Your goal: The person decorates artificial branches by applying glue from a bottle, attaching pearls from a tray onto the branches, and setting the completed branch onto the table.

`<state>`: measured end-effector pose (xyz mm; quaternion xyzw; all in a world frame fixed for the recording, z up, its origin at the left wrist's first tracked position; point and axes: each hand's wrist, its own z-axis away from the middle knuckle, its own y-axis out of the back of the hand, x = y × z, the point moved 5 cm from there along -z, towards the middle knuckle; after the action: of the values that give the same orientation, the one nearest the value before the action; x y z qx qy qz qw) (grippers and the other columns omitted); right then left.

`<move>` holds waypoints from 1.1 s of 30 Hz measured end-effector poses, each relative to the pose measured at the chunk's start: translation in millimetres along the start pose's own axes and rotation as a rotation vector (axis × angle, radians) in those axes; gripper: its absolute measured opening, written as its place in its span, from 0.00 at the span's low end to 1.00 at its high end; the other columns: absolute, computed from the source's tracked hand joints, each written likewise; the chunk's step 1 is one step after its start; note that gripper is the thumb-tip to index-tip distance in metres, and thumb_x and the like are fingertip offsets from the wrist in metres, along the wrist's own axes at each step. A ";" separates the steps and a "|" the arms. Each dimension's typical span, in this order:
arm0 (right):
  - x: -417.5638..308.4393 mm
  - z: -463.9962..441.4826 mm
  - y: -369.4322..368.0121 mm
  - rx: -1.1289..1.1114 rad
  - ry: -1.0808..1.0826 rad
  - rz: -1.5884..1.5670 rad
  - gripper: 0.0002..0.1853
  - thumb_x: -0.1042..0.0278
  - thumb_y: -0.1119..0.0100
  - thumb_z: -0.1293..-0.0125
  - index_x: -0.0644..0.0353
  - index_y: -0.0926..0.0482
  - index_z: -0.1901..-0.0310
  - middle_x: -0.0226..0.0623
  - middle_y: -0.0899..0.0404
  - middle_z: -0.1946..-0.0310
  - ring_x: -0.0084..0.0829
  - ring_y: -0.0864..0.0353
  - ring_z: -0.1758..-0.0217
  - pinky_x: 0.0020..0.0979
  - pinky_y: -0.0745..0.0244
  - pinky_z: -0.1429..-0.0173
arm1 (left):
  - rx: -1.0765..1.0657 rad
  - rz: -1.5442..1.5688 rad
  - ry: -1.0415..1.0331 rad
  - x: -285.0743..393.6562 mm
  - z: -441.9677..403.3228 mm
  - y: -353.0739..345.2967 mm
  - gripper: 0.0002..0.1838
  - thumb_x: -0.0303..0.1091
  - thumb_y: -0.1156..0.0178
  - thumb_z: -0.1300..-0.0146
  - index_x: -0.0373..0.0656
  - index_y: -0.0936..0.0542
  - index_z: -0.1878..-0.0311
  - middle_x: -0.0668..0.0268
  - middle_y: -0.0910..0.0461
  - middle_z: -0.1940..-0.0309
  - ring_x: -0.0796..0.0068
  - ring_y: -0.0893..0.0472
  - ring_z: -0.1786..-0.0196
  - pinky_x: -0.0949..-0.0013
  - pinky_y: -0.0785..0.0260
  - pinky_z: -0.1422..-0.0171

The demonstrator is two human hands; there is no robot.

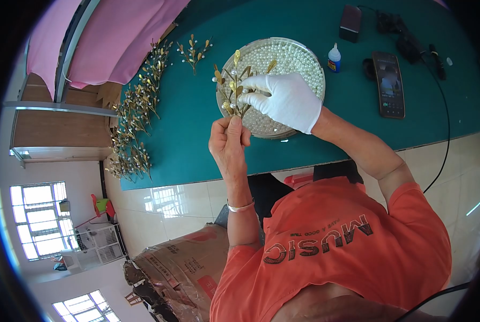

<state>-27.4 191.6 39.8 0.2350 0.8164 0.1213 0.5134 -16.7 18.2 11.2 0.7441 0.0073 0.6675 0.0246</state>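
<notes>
My left hand (230,140), bare, pinches the lower stem of a gold leaf sprig (233,88) between thumb and fingers. The sprig stands upright over the left part of a round tray (222,51) and carries a few white pearls. My right hand (291,101) wears a white glove and reaches in from the right. Its thumb and forefinger close in at the sprig's middle; what is between the fingertips I cannot make out. Loose white pearls (288,56) fill much of the tray beneath the hands.
Pearl-set gold sprigs (138,115) lie heaped along the table's left side, with one single sprig (194,52) apart. Right of the tray are a small glue bottle (334,59), a phone (388,85), a dark box (350,23) and black cables (406,43) on the green table (186,155).
</notes>
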 end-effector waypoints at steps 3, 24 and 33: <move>0.8 0.4 -1.1 -0.015 -0.020 0.009 0.18 0.54 0.35 0.36 0.53 0.15 0.49 0.46 0.15 0.67 0.40 0.13 0.67 0.33 0.19 0.63 | -0.010 0.018 0.026 -2.7 -1.3 0.5 0.11 0.36 0.41 0.27 0.37 0.25 0.61 0.71 0.28 0.81 0.87 0.34 0.78 0.81 0.47 0.75; -16.6 8.0 11.7 -0.062 -0.076 0.056 0.20 0.55 0.37 0.33 0.54 0.19 0.43 0.44 0.14 0.58 0.40 0.13 0.61 0.32 0.20 0.57 | -0.069 0.246 0.104 -27.2 -12.2 7.0 0.12 0.38 0.42 0.26 0.37 0.24 0.60 0.70 0.29 0.82 0.86 0.37 0.80 0.80 0.49 0.76; -20.6 16.7 31.9 0.132 0.061 -0.057 0.18 0.63 0.32 0.35 0.59 0.17 0.45 0.35 0.13 0.51 0.20 0.15 0.59 0.24 0.21 0.55 | -0.097 0.329 0.090 -24.0 -14.3 11.4 0.14 0.38 0.47 0.23 0.35 0.23 0.59 0.69 0.29 0.80 0.85 0.39 0.80 0.79 0.50 0.76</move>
<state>3.3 207.9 62.5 0.2412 0.8443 0.0595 0.4749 -33.8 6.2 -10.6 0.7026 -0.1457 0.6948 -0.0496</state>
